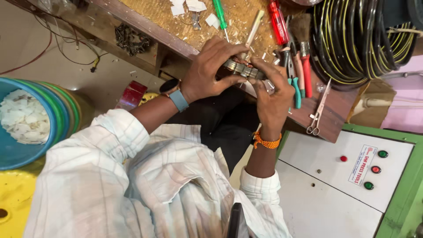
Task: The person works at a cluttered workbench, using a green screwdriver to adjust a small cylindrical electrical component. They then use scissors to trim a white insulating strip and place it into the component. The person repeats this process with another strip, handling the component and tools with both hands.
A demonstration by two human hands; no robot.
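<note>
Both my hands grip a round metal motor core with slotted teeth, held at the edge of the wooden workbench. My left hand, with a blue-strapped watch on its wrist, wraps over the core from the left. My right hand, with an orange thread bracelet, clamps it from the right, fingers pressing its rim. Most of the core is hidden under my fingers.
Pliers, red-handled tools, a green screwdriver, a red screwdriver and scissors lie on the bench. A coil of black-yellow wire sits right. A white control panel with buttons is below right; a blue bucket of white scraps is left.
</note>
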